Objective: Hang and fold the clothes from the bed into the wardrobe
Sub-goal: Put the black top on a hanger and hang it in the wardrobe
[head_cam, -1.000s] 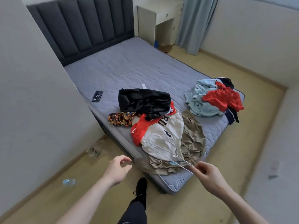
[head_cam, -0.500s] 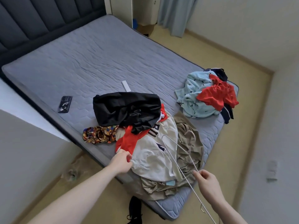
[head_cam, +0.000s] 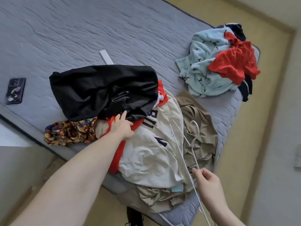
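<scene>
Your bed (head_cam: 81, 30) carries everything here: its grey quilted mattress holds two heaps of clothes. The nearer heap, at the edge closest to you, has a black garment (head_cam: 104, 90) on top, a cream and red jersey (head_cam: 151, 154) with dark lettering under it, a patterned cloth (head_cam: 70, 132) at its left side, and an olive-brown garment (head_cam: 200, 139) spilling over the mattress edge at the right. The far heap sits at the mattress corner: a light blue fleece (head_cam: 203, 70) with a red shirt (head_cam: 234, 62) on it and a dark navy piece (head_cam: 246, 87) tucked beneath.

You have a white wire hanger (head_cam: 187, 144) whose long axis runs from your lower right up and leftward over the jersey, its hook lying on the olive-brown garment and pointing away from you.

Your left hand (head_cam: 123, 126) reaches forward with the arm extended, fingers curled into the fabric where the black garment meets the jersey's red part; exactly which layer it grips is unclear. Your right hand (head_cam: 208, 178) sits low at the right, thumb and fingers pinching the hanger's wire.

A dark phone (head_cam: 15, 90) lies on the mattress well to the left, and a flat white strip (head_cam: 106, 57) rests just beyond the black garment.
</scene>
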